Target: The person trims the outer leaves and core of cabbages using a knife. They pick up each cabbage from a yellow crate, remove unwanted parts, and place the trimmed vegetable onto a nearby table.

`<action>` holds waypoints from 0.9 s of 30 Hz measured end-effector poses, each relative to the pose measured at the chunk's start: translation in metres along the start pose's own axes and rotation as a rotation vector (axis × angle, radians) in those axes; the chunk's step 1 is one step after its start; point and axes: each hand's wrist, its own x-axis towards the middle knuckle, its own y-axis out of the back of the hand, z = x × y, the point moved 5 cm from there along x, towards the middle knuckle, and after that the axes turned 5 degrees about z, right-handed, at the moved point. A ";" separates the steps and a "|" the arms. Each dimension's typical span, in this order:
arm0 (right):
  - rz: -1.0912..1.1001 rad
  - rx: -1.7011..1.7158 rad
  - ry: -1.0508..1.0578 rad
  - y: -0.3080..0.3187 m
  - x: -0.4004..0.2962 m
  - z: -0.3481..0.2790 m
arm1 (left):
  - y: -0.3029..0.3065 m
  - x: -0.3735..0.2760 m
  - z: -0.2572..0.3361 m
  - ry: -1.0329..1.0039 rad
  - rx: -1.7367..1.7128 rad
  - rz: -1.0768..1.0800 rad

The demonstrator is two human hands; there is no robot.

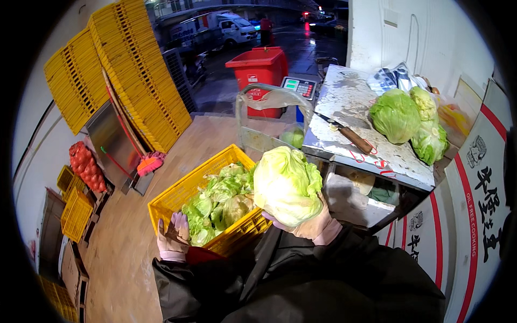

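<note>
A head of iceberg lettuce point(286, 185) rests in my gloved right hand point(315, 228), which cups it from below and the right. My gloved left hand point(173, 234) is raised at the near left side of a yellow plastic crate point(175, 183), fingers apart and nothing in it. Loose lettuce leaves point(222, 198) fill much of the crate. To the right, a knife with a wooden handle point(355, 139) lies on the worn white table point(343, 93). Beyond the knife sit a green lettuce head point(395, 115) and more heads beside it.
A metal cart handle point(242, 117) stands behind the crate, near a digital scale point(299, 87) and a red wheeled bin point(258, 66). Tall stacks of yellow crates point(137, 76) and a pink broom point(150, 163) are at left. Printed cartons point(464, 194) stand at right.
</note>
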 end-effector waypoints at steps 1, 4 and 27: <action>0.017 -0.009 0.031 -0.009 -0.009 -0.008 | 0.009 0.018 -0.010 0.022 -0.078 0.050; 0.070 0.093 0.076 -0.018 -0.023 -0.022 | 0.021 0.046 -0.025 0.000 -0.231 0.257; 0.198 -0.254 0.539 -0.040 -0.106 -0.130 | 0.027 0.086 -0.047 0.233 -0.021 -0.029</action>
